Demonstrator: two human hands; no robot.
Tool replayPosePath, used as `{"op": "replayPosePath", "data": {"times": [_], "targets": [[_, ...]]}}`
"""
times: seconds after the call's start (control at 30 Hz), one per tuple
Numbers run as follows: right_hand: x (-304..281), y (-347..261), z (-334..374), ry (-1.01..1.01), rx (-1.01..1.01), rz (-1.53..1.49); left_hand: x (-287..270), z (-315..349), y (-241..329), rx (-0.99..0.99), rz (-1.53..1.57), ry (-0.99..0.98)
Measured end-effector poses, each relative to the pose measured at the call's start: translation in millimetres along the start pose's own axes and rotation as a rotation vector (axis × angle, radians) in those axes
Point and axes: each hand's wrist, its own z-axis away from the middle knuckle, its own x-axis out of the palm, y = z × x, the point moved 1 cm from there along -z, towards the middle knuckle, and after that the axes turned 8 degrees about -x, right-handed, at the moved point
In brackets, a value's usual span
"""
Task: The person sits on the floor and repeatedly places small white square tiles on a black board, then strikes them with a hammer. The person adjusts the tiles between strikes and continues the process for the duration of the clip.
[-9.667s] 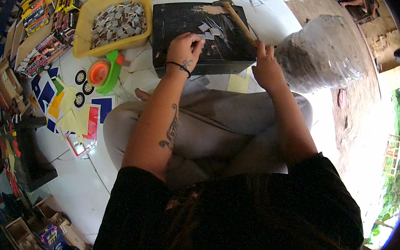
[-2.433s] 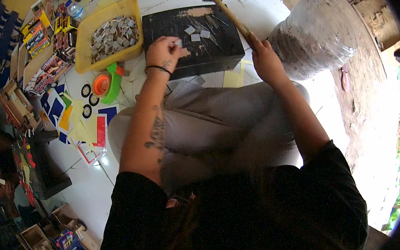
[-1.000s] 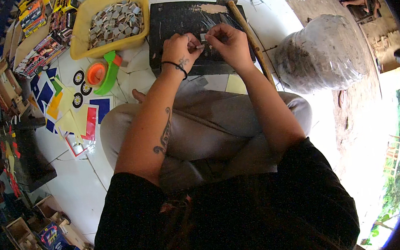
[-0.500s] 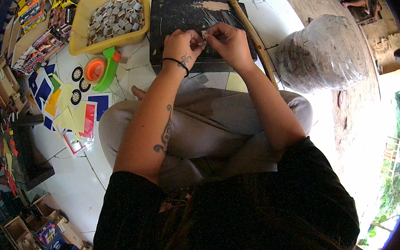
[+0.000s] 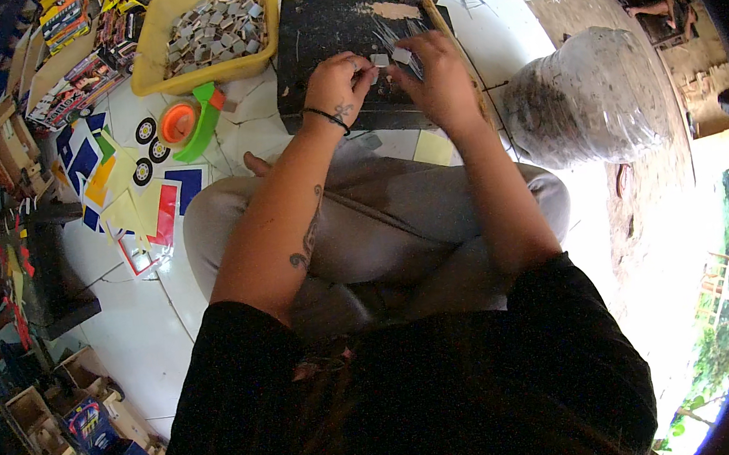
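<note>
A low black block [image 5: 301, 43] stands before me, with both hands over its top. The fingertips of my left hand [image 5: 337, 88] are pinched together at a small grey square piece [image 5: 380, 61]. My right hand [image 5: 441, 82] is just to the right, its thumb and bent fingers apart. A second small pale square [image 5: 401, 55] shows between them; whether they touch it is unclear. Thin metal wires [image 5: 388, 31] lie beyond my fingers. A wooden-handled hammer [image 5: 434, 14] rests along the block's right side, partly hidden by my right hand.
A yellow tub [image 5: 271, 20] holds many small square pieces. Left of me lie an orange-and-green tape dispenser [image 5: 210, 124], black toy wheels [image 5: 146, 130] and coloured sheets [image 5: 142, 211]. Printed boxes [image 5: 79, 89] stand farther left. A stuffed clear plastic sack [image 5: 582, 98] is at right.
My hands have drawn apart from their shared pinch. The right hand has shifted slightly right and its fingers have opened, leaving the small squares visible. The view has shifted slightly.
</note>
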Motion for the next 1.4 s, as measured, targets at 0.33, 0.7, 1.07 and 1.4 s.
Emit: {"op": "replayPosePath", "data": {"times": [0.33, 0.7, 1.07, 1.4], "targets": [[-59, 20, 85, -0.125, 0.377, -0.238, 5, 1, -1, 0.055, -0.022, 0.041], [-148, -57, 127, -0.34, 0.467, -0.393, 9, 3, -2, 0.054, -0.085, 0.039], [-147, -55, 130, -0.327, 0.421, -0.365, 8, 2, -3, 0.033, -0.111, -0.001], [-146, -54, 129, -0.334, 0.353, -0.345, 5, 2, 8, -0.072, -0.083, -0.048]]}}
